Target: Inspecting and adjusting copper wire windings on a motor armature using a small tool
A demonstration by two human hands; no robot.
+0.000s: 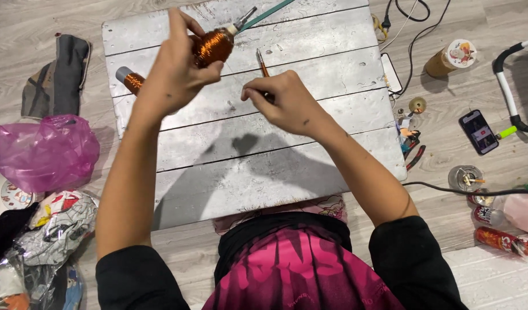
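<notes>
My left hand (175,72) is raised over the back of a grey wooden board (247,166) and grips a coil of copper wire (214,46) wound on a metal shaft whose tip points up and to the right. My right hand (284,100) is closed on a thin orange-handled tool (262,62) whose point sticks out toward the coil. A second spool of copper wire (130,80) lies on the board just left of my left wrist.
A pink plastic bag (45,152) and printed bags lie at the left. A phone (478,131), pliers (412,150), a glass ashtray (465,178), cans (496,238), a cup (451,57) and cables sit on the floor at the right.
</notes>
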